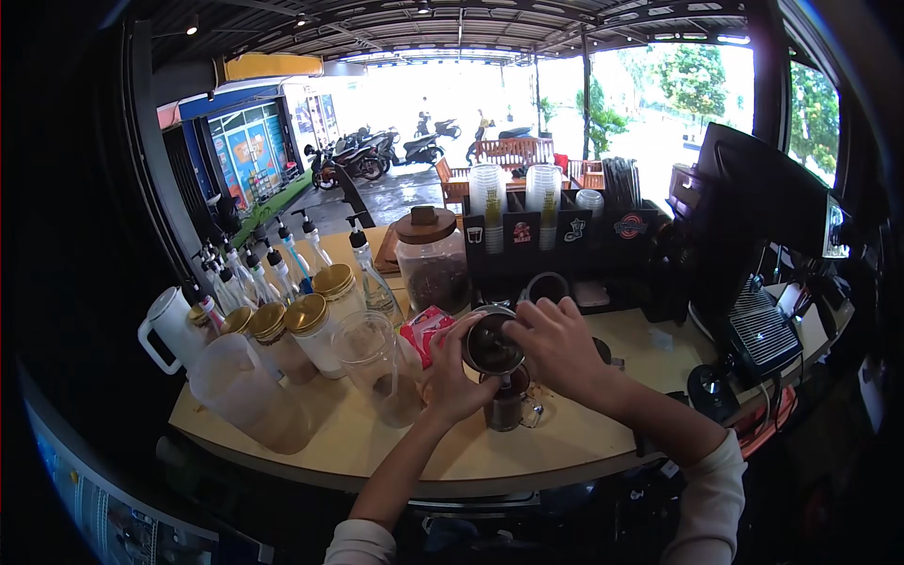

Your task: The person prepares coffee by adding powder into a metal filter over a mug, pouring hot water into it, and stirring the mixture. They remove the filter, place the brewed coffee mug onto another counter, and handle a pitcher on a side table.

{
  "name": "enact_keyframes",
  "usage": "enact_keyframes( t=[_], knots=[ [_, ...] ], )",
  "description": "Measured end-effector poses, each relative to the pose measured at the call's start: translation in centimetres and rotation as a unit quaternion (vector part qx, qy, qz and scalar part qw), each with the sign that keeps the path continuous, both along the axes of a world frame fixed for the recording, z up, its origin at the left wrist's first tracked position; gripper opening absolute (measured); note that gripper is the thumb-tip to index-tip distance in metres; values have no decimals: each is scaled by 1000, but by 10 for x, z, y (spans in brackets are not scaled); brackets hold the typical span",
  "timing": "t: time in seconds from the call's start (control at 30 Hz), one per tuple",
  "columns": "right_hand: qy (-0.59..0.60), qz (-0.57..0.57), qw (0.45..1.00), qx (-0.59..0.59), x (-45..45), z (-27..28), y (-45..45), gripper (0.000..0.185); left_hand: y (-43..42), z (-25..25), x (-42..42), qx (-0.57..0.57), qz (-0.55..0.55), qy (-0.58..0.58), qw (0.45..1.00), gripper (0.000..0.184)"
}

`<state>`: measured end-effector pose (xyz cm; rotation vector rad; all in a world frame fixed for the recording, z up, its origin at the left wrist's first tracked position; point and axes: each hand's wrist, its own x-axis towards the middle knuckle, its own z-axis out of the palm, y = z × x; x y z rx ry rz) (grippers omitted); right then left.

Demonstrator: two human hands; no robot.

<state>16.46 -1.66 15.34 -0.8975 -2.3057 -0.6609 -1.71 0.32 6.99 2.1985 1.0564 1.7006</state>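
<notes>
My left hand (457,372) is wrapped around a round metal cup (493,350), dark inside, which tips its open mouth toward me. My right hand (560,344) is closed at the cup's right rim. Whatever its fingers grip is too dark and small to make out. Right below the cup stands a small glass jar (505,414) with dark contents; whether the two touch is unclear. A thin metal wire clasp (534,411) shows at the jar's right side. Behind my left hand lies a red and white packet (426,331).
Clear plastic jugs (367,344), gold-lidded jars (308,316) and pump bottles (370,268) crowd the left. A wooden-lidded jar (431,264) stands behind my hands, beside a black cup organizer (546,247). To the right are a monitor (767,188) and a slatted tray (765,330).
</notes>
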Motion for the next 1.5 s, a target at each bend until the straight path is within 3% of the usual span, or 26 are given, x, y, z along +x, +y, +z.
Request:
enact_keyframes(
  t=[0.6, 1.27, 1.5],
  knots=[
    [-75, 89, 993, 7, 8, 8, 1, 23, -3, 10, -8, 6, -11, 49, 999, 83],
    [-209, 73, 973, 67, 7, 29, -5, 9, -9, 14, -12, 11, -24, 105, 994, 83],
    [-182, 83, 978, 64, 8, 28, -4, 7, -9, 15, -13, 23, -27, 102, 994, 83]
  ],
)
